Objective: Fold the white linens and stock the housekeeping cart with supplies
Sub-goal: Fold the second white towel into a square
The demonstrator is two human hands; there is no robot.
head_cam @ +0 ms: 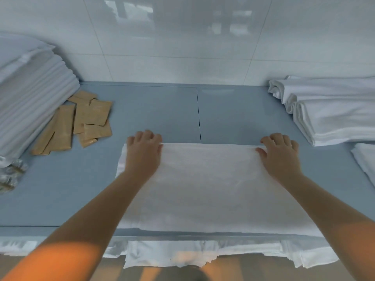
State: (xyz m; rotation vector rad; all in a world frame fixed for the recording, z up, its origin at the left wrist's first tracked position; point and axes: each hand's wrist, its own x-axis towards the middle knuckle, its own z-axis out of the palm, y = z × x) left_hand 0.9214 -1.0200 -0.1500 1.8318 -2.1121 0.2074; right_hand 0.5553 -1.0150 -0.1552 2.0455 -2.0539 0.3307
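Note:
A white linen [209,185] lies spread flat on the blue-grey table [162,110], reaching from mid-table to the near edge. My left hand [144,151] rests palm down on its far left corner, fingers curled over the far edge. My right hand [281,154] lies on the far right corner the same way, thumb on the cloth. More white cloth [182,254] hangs below the table's front edge.
A tall stack of folded white linens [30,98] stands at the left, with several tan sachets [81,118] beside it and clear wrapped items [10,177] at the left edge. Folded white linens [332,110] lie at the right. A tiled wall [182,37] backs the table.

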